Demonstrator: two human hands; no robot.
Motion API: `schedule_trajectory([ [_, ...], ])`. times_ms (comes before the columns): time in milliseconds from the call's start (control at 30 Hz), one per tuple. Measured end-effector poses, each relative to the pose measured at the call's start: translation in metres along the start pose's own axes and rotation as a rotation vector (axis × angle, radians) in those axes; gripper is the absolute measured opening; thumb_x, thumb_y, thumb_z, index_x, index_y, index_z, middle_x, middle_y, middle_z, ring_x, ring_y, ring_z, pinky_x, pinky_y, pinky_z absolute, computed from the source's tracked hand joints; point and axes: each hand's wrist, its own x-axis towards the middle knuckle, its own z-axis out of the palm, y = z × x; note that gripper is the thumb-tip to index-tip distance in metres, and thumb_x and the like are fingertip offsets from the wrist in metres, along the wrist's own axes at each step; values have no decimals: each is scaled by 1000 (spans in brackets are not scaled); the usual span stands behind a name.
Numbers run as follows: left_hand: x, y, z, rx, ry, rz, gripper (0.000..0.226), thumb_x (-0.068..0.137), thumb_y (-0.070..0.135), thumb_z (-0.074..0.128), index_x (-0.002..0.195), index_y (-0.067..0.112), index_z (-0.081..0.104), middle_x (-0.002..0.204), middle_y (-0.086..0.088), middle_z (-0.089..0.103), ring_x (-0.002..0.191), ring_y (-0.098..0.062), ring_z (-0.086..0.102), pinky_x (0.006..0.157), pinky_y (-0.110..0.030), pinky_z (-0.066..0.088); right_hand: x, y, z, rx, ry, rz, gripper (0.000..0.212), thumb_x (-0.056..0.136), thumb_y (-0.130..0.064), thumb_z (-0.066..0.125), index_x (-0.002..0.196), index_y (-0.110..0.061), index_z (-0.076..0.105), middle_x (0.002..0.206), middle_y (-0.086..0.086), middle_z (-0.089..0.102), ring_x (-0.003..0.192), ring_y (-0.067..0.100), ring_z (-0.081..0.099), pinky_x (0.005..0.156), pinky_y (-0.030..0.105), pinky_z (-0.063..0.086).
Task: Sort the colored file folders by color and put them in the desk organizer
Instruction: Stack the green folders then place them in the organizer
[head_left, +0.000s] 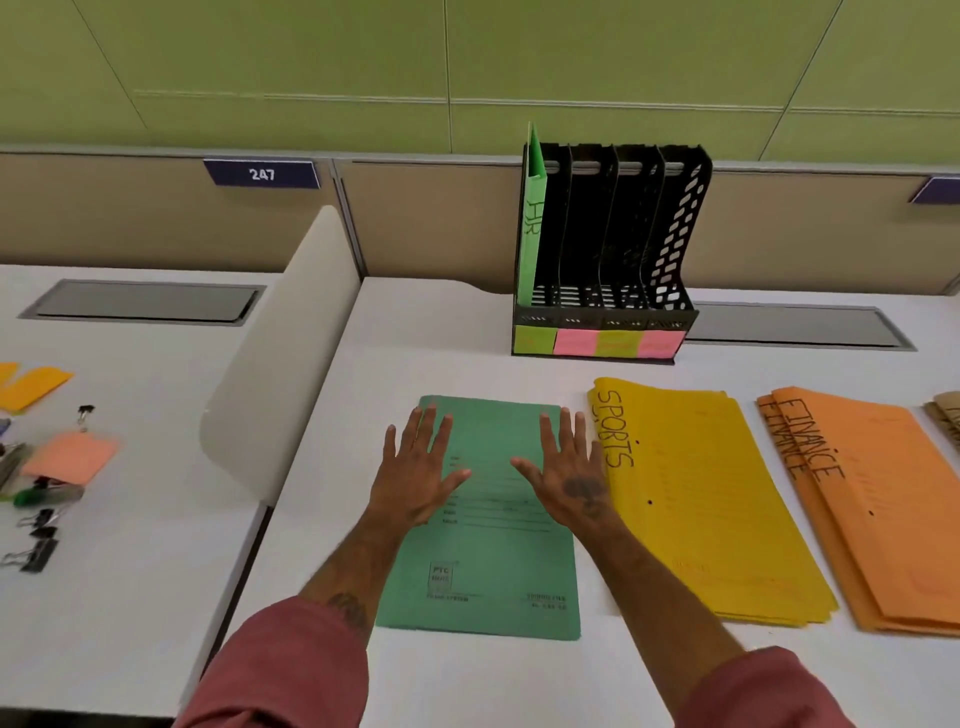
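Note:
A green folder (488, 566) lies flat on the white desk in front of me. My left hand (418, 467) and my right hand (569, 473) rest palm down on its upper half, fingers spread, holding nothing. To the right lie a stack of yellow folders (696, 499) marked SPORTS, orange folders (883, 519) marked FINANCE, and the edge of brown folders (945, 418). At the back stands a black desk organizer (675, 234) with several slots and green and pink labels on its base. One green folder (532, 223) marked HR stands in its leftmost slot.
A white curved divider (280, 353) separates this desk from the left one, where binder clips (36, 545), a peach paper pad (70, 457) and yellow paper (31, 384) lie. A grey cable hatch (789, 325) sits behind the organizer on the right.

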Motion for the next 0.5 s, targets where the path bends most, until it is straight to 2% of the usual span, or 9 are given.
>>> schedule_trajectory([
  [133, -18, 0, 15, -18, -45, -19, 88, 89, 75, 9, 154, 21, -18, 161, -8, -27, 149, -23, -24, 119, -50, -10, -21, -1, 14, -19, -48, 9, 101, 78, -80, -9, 157, -19, -3, 162, 14, -15, 151, 32, -13, 119, 54, 5],
  [267, -35, 2, 28, -87, -86, -62, 96, 82, 80, 0, 157, 21, -13, 163, -9, -23, 151, -24, -20, 121, -50, -3, -36, -3, 27, 130, -104, 41, 102, 77, -81, 4, 157, -19, -5, 164, 12, -16, 150, 32, -17, 119, 52, 14],
  [333, -42, 3, 34, -169, -86, -117, 95, 86, 78, 12, 158, 18, -5, 165, -10, -16, 152, -26, -13, 122, -50, 3, -41, -5, 34, 193, -136, 68, 105, 75, -82, 8, 158, -19, -5, 164, 13, -13, 150, 34, -14, 119, 51, 21],
  [400, -49, 6, 38, -251, -73, -182, 90, 92, 72, 27, 158, 16, 2, 166, -10, -9, 153, -28, -7, 123, -49, 9, -45, -9, 39, 225, -166, 112, 98, 82, -79, 16, 158, -19, -4, 164, 14, -11, 151, 34, -9, 118, 50, 26],
  [500, -57, 7, 42, -328, -76, -238, 88, 94, 67, 37, 158, 15, 6, 166, -9, -4, 152, -28, 2, 121, -48, 16, -48, -13, 43, 294, -168, 180, 86, 93, -69, 30, 158, -20, 2, 165, 13, -7, 152, 32, -1, 117, 48, 24],
])
